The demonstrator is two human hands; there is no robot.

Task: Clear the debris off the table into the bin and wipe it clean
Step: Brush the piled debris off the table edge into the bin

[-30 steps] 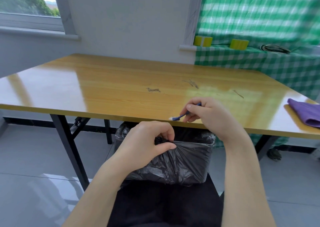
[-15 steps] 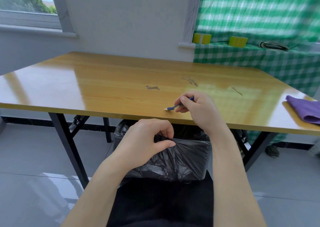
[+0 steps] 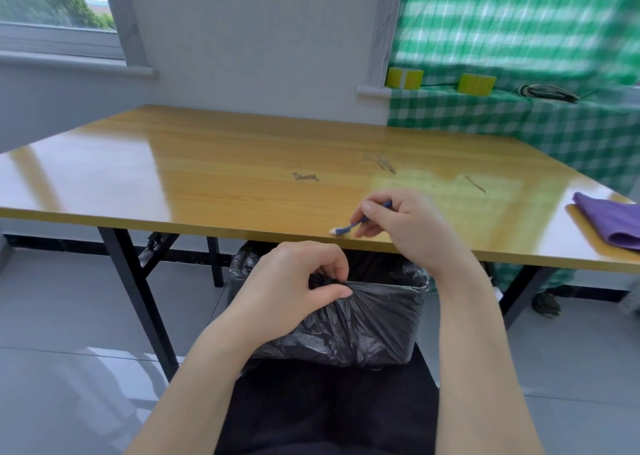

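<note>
A glossy wooden table (image 3: 214, 180) fills the middle of the head view. My right hand (image 3: 408, 226) pinches a small blue brush (image 3: 348, 227) with a white tip, held just over the table's near edge. Below that edge stands a bin lined with a black bag (image 3: 367, 323). My left hand (image 3: 294, 288) grips the bag's rim at the near left side. Dark debris streaks lie on the tabletop: one patch (image 3: 305, 177) in the middle, another (image 3: 382, 163) further right, and a thin streak (image 3: 475, 183) beyond my right hand. A folded purple cloth (image 3: 609, 220) lies at the table's right end.
Black table legs (image 3: 138, 302) stand to the left of the bin. A green checked cloth (image 3: 540, 118) covers a ledge behind the table, bearing two yellow-green tape rolls (image 3: 404, 77) and a dark coiled item (image 3: 549, 92). Grey tiled floor surrounds the table.
My right hand with the brush moved forward over the table, then back toward the near edge. My left hand kept its grip on the bag's rim.
</note>
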